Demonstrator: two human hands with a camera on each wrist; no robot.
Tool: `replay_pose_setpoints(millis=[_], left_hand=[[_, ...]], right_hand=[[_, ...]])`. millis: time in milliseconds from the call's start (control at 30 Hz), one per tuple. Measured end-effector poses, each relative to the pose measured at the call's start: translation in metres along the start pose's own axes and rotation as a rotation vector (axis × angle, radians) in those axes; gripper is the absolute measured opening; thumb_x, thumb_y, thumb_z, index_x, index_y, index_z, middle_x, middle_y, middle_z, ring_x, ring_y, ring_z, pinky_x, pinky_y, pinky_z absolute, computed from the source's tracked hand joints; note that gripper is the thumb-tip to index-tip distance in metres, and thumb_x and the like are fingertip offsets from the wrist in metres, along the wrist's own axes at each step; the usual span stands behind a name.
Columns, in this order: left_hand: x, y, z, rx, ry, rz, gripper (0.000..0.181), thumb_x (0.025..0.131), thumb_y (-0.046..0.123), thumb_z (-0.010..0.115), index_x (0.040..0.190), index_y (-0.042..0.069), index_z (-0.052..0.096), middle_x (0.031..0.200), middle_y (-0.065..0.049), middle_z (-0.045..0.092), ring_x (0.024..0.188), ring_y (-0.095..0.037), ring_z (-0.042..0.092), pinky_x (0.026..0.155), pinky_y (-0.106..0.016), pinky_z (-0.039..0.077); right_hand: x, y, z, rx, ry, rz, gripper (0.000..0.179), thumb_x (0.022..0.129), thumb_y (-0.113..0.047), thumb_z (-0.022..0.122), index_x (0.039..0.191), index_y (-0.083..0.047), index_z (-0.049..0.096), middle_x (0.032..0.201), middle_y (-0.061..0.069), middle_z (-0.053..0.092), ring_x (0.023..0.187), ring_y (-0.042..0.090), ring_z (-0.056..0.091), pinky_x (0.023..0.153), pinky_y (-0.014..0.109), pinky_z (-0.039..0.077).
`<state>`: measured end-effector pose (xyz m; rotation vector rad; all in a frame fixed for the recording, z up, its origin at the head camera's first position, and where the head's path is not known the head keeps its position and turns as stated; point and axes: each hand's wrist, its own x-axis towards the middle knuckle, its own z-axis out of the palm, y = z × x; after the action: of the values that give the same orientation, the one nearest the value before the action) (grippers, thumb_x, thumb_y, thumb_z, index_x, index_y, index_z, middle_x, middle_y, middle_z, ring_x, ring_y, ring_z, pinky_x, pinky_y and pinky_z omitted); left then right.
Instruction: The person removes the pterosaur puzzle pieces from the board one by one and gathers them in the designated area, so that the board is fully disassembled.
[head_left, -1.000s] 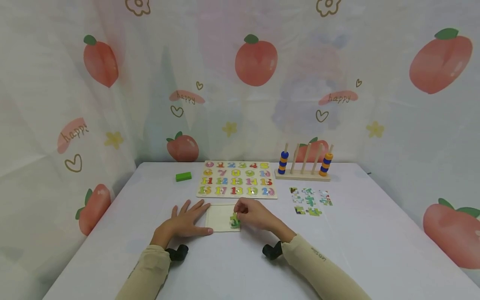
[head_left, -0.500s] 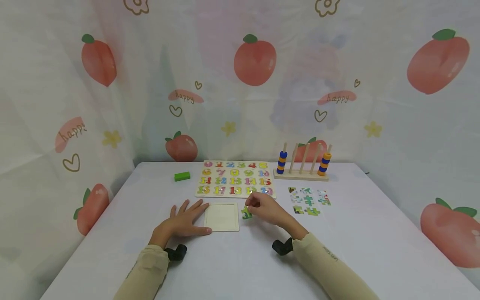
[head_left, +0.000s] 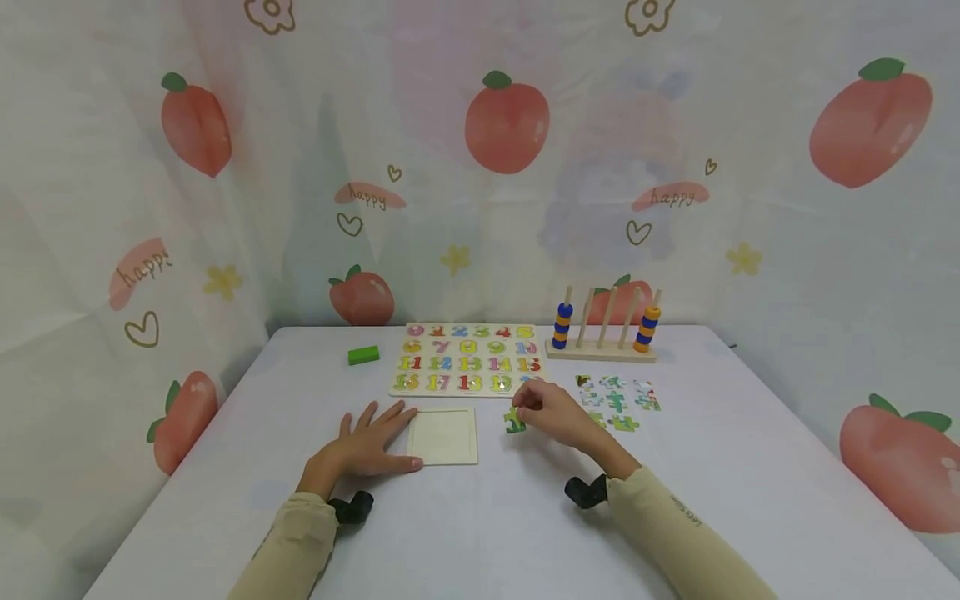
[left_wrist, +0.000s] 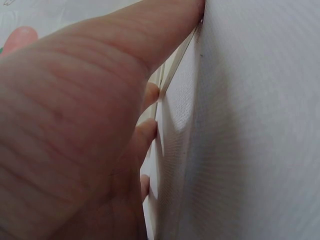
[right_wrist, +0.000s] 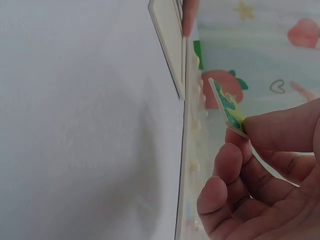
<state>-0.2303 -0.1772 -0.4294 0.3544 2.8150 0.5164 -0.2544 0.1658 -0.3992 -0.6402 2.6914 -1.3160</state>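
Observation:
A green jigsaw puzzle piece [head_left: 514, 421] is pinched between the thumb and fingers of my right hand [head_left: 553, 414], raised above the table in the right wrist view. My left hand [head_left: 358, 447] lies with fingers spread at the left side of a square pale wooden puzzle frame [head_left: 443, 436]; its thumb and index fingertip touch the frame's edge. Nothing sits inside the frame. Right of my right hand lie several loose puzzle pieces [head_left: 617, 402], some partly hidden behind the hand and wrist.
A wooden number board [head_left: 468, 364] lies behind the frame. To its right stands a peg rack [head_left: 602, 353] with blue and orange beads on the end pegs. A green block [head_left: 363, 355] rests at the back left.
My right hand has moved right, carrying the green puzzle piece from over the frame's right edge to the space beside it. My left hand has stayed at the frame.

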Motion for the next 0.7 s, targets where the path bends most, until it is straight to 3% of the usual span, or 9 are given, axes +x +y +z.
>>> replay_pose_setpoints(millis=[400,700], left_hand=[[-0.004,0.003,-0.003,0.012,0.009,-0.018,0.1,0.088,0.068,0.075,0.169,0.023,0.037,0.177,-0.011,0.022,0.161,-0.05,0.006,0.121,-0.076,-0.003],[0.01,-0.01,0.011,-0.006,0.034,-0.004,0.101,0.088,0.069,0.074,0.169,0.024,0.036,0.178,-0.008,0.02,0.162,-0.047,0.001,0.122,-0.073,-0.009]], right_hand=[[-0.006,0.012,-0.02,0.039,0.019,0.008,0.007,0.103,-0.002,0.065,0.11,-0.001,0.066,0.099,0.008,0.066,0.09,0.024,0.058,0.081,0.037,0.053],[-0.017,0.021,-0.032,-0.014,0.068,0.089,0.009,0.103,-0.004,0.066,0.111,-0.002,0.067,0.099,0.008,0.066,0.091,0.024,0.059,0.08,0.036,0.054]])
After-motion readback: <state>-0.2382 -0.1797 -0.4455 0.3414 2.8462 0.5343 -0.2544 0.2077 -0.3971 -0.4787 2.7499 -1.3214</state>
